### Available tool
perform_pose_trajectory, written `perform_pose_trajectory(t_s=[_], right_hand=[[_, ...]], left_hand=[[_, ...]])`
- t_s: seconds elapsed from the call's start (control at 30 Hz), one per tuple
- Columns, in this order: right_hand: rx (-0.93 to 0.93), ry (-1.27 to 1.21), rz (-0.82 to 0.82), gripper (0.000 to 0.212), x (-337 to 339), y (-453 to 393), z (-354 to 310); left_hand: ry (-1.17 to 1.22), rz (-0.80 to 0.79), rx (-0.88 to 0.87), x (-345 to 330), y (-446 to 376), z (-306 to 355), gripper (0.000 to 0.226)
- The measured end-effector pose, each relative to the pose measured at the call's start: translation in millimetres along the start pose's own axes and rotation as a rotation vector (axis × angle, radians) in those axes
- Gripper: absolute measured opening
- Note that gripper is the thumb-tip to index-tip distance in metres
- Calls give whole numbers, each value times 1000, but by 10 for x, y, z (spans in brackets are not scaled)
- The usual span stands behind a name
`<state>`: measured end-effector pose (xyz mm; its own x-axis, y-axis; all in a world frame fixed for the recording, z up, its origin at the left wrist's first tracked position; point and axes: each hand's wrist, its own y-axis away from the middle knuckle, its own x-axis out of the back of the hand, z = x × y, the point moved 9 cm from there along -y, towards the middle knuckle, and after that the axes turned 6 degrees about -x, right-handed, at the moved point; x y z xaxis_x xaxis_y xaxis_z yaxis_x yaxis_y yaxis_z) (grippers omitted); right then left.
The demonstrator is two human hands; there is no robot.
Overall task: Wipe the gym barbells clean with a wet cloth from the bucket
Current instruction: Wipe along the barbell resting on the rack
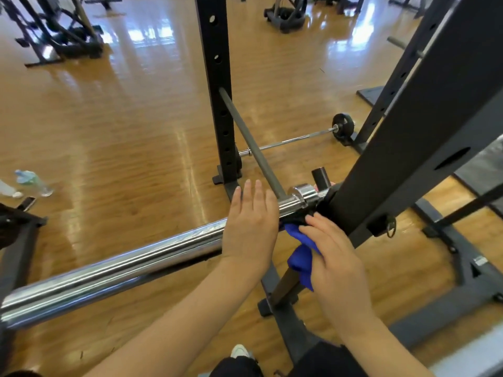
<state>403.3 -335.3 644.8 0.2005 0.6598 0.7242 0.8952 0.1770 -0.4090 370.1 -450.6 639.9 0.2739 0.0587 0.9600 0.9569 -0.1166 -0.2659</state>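
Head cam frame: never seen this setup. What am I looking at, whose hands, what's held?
There is no robot here. A person wears one wide-angle camera on the head, looking forward and down, so both arms enter from the bottom edge. This is a gym with a wooden floor. The left hand lies flat, fingers straight, on the chrome sleeve of a barbell that rests in a black rack. The right hand holds a blue cloth close to the bar, beside the rack upright. A second barbell with a small black plate lies on the floor behind. At far left a plastic bottle lies on the floor. No bucket is in view.
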Motion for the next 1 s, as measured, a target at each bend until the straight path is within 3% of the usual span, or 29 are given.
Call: perform_pose_trajectory(t_s=[0.1, 0.2, 0.33, 0.47, 0.57, 0.7, 0.87, 1.0], right_hand=[[114, -66, 93, 35, 183, -246, -281], [231, 33, 104, 31, 40, -514, -379], [125, 179, 27, 39, -242, -407, -127], [60, 180, -4, 43, -209, 2, 3], [-52, 27, 56, 44, 3, 110, 37], [113, -29, 190, 38, 262, -354, -428], [59, 233, -31, 35, -298, -762, -284], [72, 201, 47, 42, -233, -598, -238]], left_hand=[[25, -78, 32, 37, -12, -27, 51], [24, -138, -24, -24, -23, -8, 64], [69, -191, -25, -62, -80, -40, 76], [139, -231, -45, -82, -121, -74, 66], [175, -241, -47, -87, -123, -75, 52], [170, -213, -44, -97, -117, -76, 49], [90, -238, -69, -141, -127, -58, 56], [104, -179, -40, -101, -96, -88, 76]])
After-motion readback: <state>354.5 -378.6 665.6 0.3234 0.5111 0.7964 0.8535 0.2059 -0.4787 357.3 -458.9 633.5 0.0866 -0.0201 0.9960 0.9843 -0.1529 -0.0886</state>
